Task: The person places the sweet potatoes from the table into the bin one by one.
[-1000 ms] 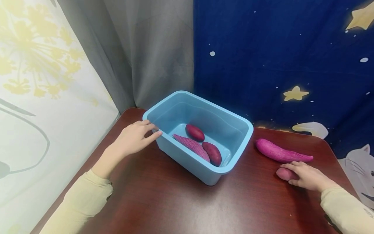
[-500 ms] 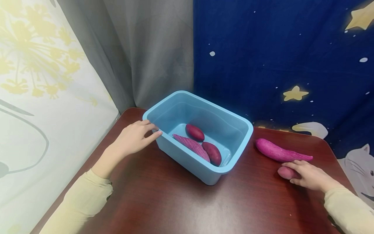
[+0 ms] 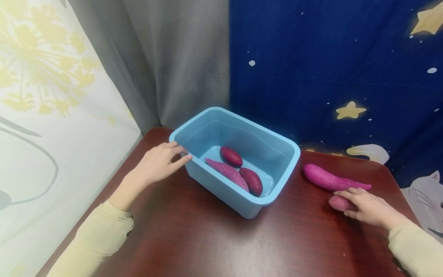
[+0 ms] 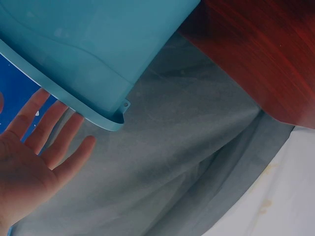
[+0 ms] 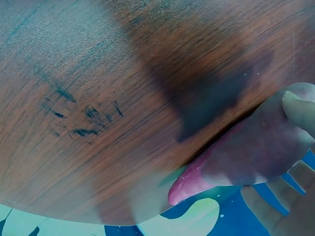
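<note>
My left hand (image 3: 159, 161) rests its outstretched fingers on the near left rim of the blue plastic tub (image 3: 211, 172); the left wrist view shows fingertips (image 4: 74, 123) touching that rim. Inside lie two dark red sweet potatoes (image 3: 231, 157) and a streaky purple one (image 3: 226, 172). Over on the right, my right hand (image 3: 372, 207) grips a small pinkish sweet potato (image 3: 338, 203) at the table surface, thumb on one side and fingers on the other. Just beyond it lies a long magenta sweet potato (image 3: 327, 179). Its pink tip (image 5: 189, 184) shows past the gripped one in the right wrist view.
Everything stands on a reddish-brown wooden table (image 3: 207, 246) with rounded corners. Behind hang a grey curtain (image 3: 190, 57) and a dark blue star-patterned cloth (image 3: 294, 77). A white patterned cloth (image 3: 52, 154) hangs along the left side.
My right hand and the pinkish sweet potato have shifted very slightly to the right. The left hand, the tub and the other sweet potatoes stay where they were.
</note>
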Motion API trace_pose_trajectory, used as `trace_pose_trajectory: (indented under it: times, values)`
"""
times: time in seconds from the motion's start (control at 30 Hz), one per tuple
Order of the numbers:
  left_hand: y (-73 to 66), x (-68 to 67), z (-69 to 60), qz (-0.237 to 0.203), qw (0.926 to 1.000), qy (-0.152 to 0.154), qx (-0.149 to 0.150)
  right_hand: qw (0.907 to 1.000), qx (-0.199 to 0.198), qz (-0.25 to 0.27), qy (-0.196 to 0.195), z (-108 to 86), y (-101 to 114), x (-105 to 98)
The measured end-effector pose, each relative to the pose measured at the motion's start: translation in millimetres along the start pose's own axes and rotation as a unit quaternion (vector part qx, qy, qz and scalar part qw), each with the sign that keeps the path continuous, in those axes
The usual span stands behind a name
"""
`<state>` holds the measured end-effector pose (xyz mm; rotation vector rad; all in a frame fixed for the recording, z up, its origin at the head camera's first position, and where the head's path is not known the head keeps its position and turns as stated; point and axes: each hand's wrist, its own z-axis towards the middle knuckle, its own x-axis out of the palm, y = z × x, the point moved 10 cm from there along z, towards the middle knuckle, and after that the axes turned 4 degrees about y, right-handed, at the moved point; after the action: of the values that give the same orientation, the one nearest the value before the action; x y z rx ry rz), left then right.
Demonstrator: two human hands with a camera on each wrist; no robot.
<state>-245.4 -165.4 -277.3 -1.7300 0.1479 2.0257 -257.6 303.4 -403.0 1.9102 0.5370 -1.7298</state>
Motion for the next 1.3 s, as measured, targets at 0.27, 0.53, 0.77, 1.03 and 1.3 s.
trace_pose_trajectory:
  times: [0.27, 0.53, 0.77, 1.03, 1.3]
  values:
    - [-0.7, 0.8, 1.4, -0.001, 1.0, 0.002, -0.001, 0.9998, 0.02, -0.004, 0.005, -9.7, -0.4, -8.4]
    - [-1.3, -0.6, 1.2, 0.004, 1.0, -0.002, -0.001, 0.9983, -0.01, -0.028, -0.05, -19.4, 5.5, -25.6]
    - [-0.9, -0.2, 1.5, 0.004, 1.0, -0.003, 0.001, 0.9939, -0.048, -0.045, -0.089, -23.6, 11.8, -33.4]
    - [0.2, 0.5, 1.4, 0.005, 1.0, 0.0, -0.002, 0.9896, -0.073, -0.058, -0.11, -26.0, 20.3, -41.1]
    - [1.4, 1.6, 0.8, 0.001, 1.0, 0.003, -0.007, 0.9816, -0.108, -0.085, -0.133, -25.5, 34.0, -56.6]
